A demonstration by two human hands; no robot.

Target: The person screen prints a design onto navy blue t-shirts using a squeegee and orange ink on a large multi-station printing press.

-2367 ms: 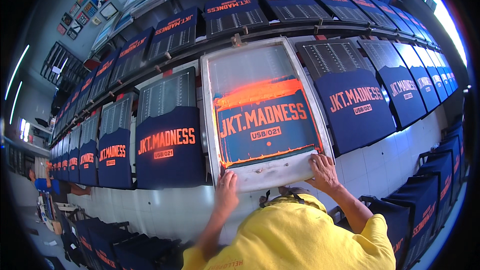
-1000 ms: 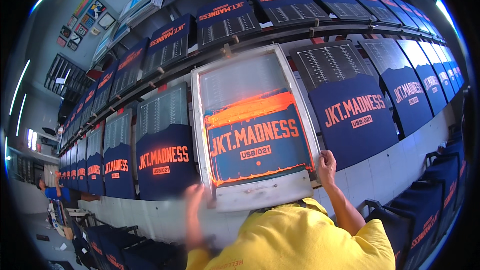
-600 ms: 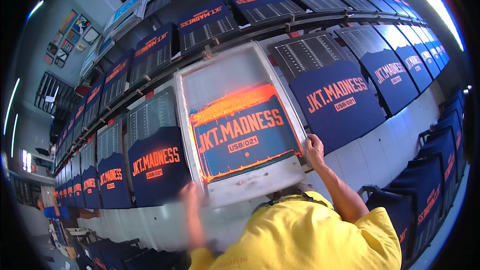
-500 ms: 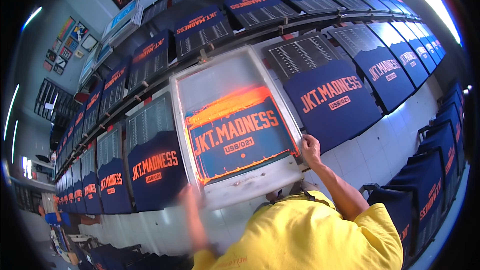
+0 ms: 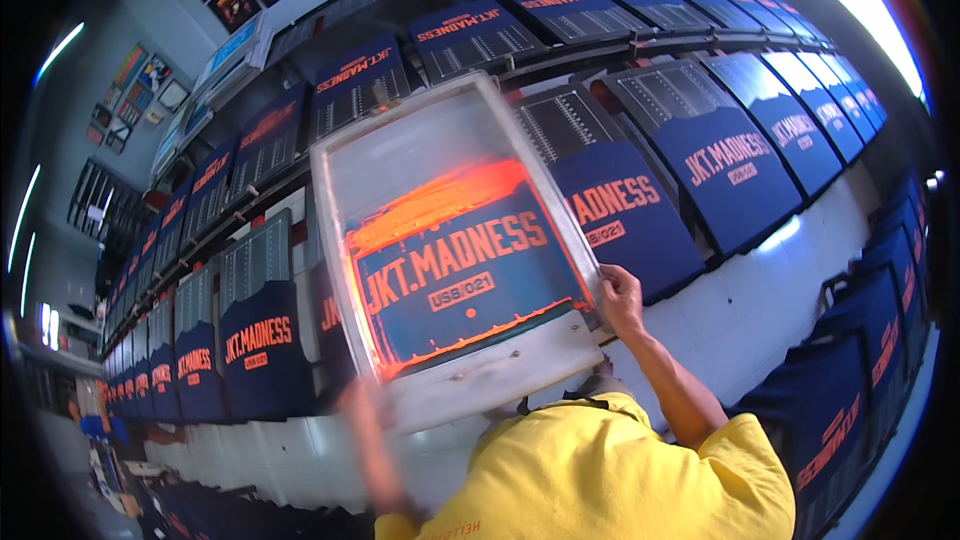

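I hold a screen-printing frame (image 5: 330,210) with a pale border in front of me, over the near row of shirts. Orange ink (image 5: 440,202) lies in a thick band across its mesh, above an orange lettering stencil. My right hand (image 5: 622,302) is closed on the frame's right edge, near the lower corner. At the lower left corner my left hand (image 5: 366,406) is against the frame, its fingers smeared by motion. A navy shirt (image 5: 640,230) with orange lettering is partly covered by the frame's right side. Another navy shirt (image 5: 325,310) shows partly past its left edge.
Several navy shirts (image 5: 735,165) lie on dark boards in long rows to both sides and behind. More printed shirts (image 5: 850,390) line the right side. A person in blue (image 5: 105,428) is at far left. Pale floor (image 5: 790,240) runs along the near row.
The frame has moved right along the row, with both my hands still at its edges. It now overlaps the shirt on its right, and a print shows at its left side.
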